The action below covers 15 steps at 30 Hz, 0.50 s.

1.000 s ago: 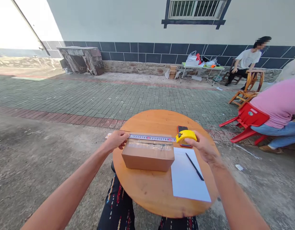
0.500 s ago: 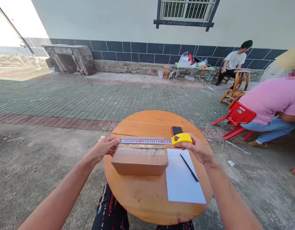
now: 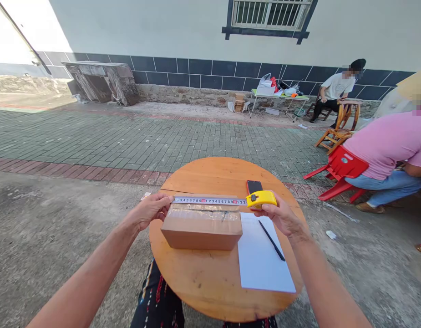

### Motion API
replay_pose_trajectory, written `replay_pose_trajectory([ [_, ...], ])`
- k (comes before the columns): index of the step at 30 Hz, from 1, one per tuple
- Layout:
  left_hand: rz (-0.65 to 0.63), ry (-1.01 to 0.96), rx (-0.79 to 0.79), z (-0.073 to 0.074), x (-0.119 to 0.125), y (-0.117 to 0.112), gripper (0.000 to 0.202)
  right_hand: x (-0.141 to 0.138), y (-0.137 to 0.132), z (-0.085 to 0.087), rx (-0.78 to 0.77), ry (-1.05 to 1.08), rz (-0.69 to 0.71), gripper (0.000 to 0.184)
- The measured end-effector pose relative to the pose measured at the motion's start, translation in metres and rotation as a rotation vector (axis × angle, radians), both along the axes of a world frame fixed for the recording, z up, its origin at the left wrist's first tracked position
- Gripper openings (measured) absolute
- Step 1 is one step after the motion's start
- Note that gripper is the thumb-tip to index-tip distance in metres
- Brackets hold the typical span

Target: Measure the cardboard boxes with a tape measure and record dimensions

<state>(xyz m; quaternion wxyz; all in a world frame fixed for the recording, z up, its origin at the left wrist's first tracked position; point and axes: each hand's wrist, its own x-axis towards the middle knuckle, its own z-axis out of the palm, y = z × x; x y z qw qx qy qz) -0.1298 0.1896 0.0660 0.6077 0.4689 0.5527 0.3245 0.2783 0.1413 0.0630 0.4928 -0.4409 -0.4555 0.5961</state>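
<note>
A brown cardboard box point(image 3: 201, 230) with clear tape over its top sits on the round wooden table point(image 3: 196, 282). Along the far part of its top stretches the blade of a tape measure point(image 3: 262, 199), whose case is yellow. My left hand point(image 3: 154, 212) pinches the blade's free end at the box's left far corner. My right hand point(image 3: 281, 214) is closed around the yellow case, just past the box's right side. Beside the box lie a white sheet of paper point(image 3: 261, 269) and, on it, a black pen point(image 3: 271, 240).
A phone point(image 3: 254, 187) lies behind the yellow case. On the right, a person in a pink shirt point(image 3: 394, 141) sits on a red plastic chair point(image 3: 347, 161). Farther back, another person point(image 3: 336, 89) sits near a folding table point(image 3: 281, 94) piled with items.
The view has shifted slightly, so the scene sits a little farther right. Both hands keep their hold on the tape measure, which stays stretched over the box.
</note>
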Motion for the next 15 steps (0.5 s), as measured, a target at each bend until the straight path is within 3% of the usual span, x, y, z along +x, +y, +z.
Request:
replay_pose_trajectory([
  [15, 0.02, 0.059, 0.082, 0.007, 0.006, 0.0, 0.042, -0.016, -0.003, 0.003, -0.027, -0.007, -0.089, 0.047],
])
